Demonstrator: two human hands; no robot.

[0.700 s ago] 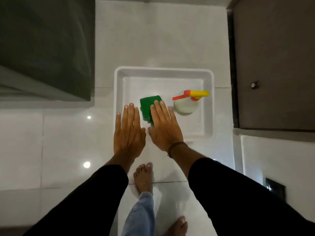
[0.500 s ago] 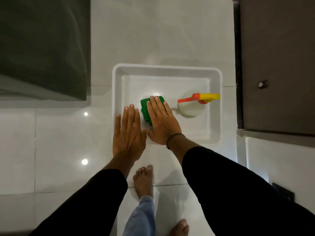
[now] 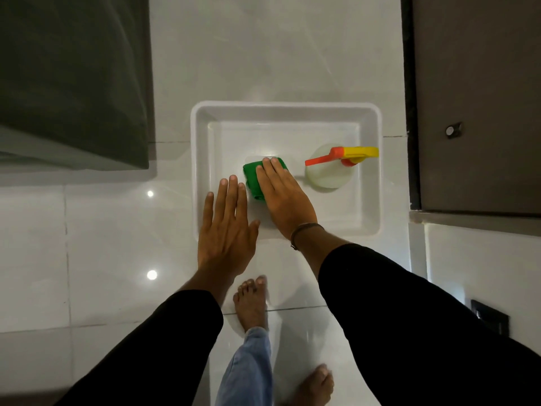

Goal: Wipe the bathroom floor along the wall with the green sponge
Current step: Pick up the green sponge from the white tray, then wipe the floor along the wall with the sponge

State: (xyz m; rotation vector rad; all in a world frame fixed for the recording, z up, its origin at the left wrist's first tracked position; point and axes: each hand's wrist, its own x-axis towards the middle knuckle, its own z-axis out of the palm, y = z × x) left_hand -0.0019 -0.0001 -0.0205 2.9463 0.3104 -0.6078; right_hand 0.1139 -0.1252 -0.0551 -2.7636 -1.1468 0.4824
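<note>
The green sponge (image 3: 252, 178) lies inside a white plastic tray (image 3: 287, 106) on the white tiled floor. My right hand (image 3: 285, 197) lies flat on top of the sponge, fingers stretched out over it and covering its right half; its thumb is hidden. My left hand (image 3: 227, 232) hovers open with fingers straight over the tray's near left rim, just left of the sponge and not touching it.
A white spray bottle (image 3: 328, 174) with an orange and yellow trigger head stands in the tray's right part. A dark cabinet (image 3: 73, 83) is at the left, a dark door (image 3: 474, 98) at the right. My bare feet (image 3: 251, 303) stand just behind the tray.
My right hand has slid forward from the sponge's near edge until it covers the sponge. The left hand stays beside it, and the view has come closer to the tray.
</note>
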